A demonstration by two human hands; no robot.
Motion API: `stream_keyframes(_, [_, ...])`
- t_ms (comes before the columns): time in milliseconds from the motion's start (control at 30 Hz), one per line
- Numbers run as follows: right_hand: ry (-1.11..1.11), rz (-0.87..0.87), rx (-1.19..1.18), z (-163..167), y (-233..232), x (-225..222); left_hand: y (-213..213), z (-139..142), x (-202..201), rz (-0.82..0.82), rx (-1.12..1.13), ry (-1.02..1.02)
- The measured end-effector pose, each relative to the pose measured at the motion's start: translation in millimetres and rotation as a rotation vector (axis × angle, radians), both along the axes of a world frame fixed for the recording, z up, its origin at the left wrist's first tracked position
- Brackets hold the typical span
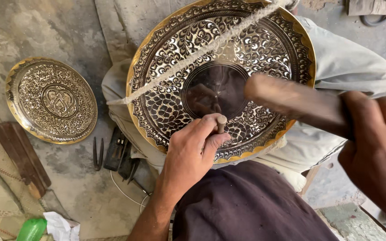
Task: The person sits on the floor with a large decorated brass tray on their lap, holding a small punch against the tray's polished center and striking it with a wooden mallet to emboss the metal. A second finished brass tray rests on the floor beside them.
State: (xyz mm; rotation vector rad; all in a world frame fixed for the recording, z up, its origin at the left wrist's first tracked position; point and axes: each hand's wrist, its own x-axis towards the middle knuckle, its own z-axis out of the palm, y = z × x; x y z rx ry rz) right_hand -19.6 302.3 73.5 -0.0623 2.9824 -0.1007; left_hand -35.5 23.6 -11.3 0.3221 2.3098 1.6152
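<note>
Large engraved brass tray (255,49), propped on lap, crossed by taut rope (193,56). Smaller engraved plate (52,100) flat on concrete floor (5,31) at left. Right hand (376,151), grip wrapped tight round blurred wooden mallet (295,101). Left hand (193,151), fingers pinching small chisel (221,123) against tray's lower band.
</note>
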Motion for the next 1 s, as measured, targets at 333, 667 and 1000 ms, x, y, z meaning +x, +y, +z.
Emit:
stream_keyframes(333, [-0.008, 0.116, -0.107, 7.3, -5.8, -17.2, 1.3, -8.1, 5.3, 0.039, -0.02, 0.089])
stream_keyframes(667, [-0.074, 0.048, -0.173, 9.1, -21.4, -35.0, 0.7, -9.0, 6.4, 0.003, -0.079, 0.041])
stream_keyframes(1000, [-0.068, 0.176, -0.075, 3.9, -8.6, -28.1, 0.2, -9.2, 5.9, -0.005, -0.08, 0.049])
